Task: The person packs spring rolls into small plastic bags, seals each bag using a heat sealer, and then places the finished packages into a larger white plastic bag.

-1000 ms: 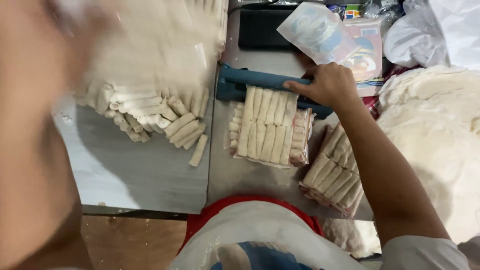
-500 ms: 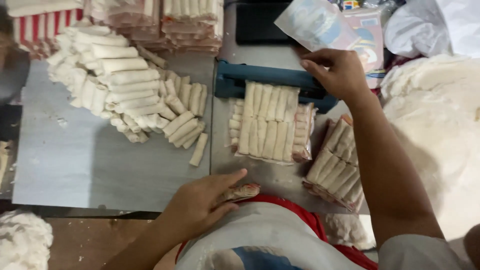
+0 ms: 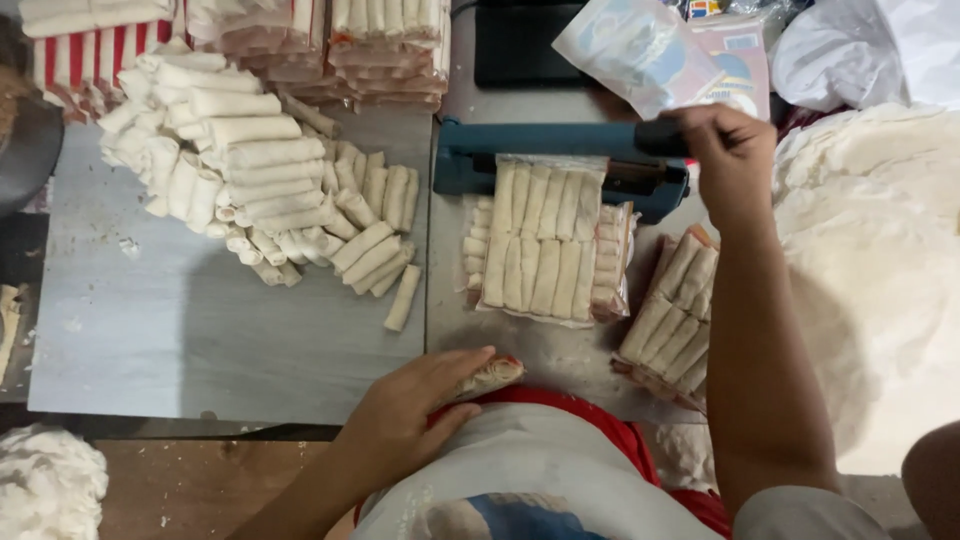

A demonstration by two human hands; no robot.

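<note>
My right hand (image 3: 728,150) grips the black handle of a blue heat sealer (image 3: 560,160) at the back of the table. The mouth of a clear bag of pale pastry rolls (image 3: 545,240) lies under the sealer's bar. That bag rests on another filled bag. My left hand (image 3: 405,410) lies at the table's near edge, fingers over a small packet of rolls (image 3: 490,377). Another filled bag (image 3: 675,315) sits to the right, under my right forearm.
A loose heap of pastry rolls (image 3: 260,195) covers the grey board (image 3: 200,340) at left. Stacked filled bags (image 3: 330,45) line the back. Empty printed pouches (image 3: 670,50) lie behind the sealer. White cloth (image 3: 880,250) is at right.
My left hand came down from the upper left to the table's near edge and settled on the small packet. My right hand stayed on the sealer handle.
</note>
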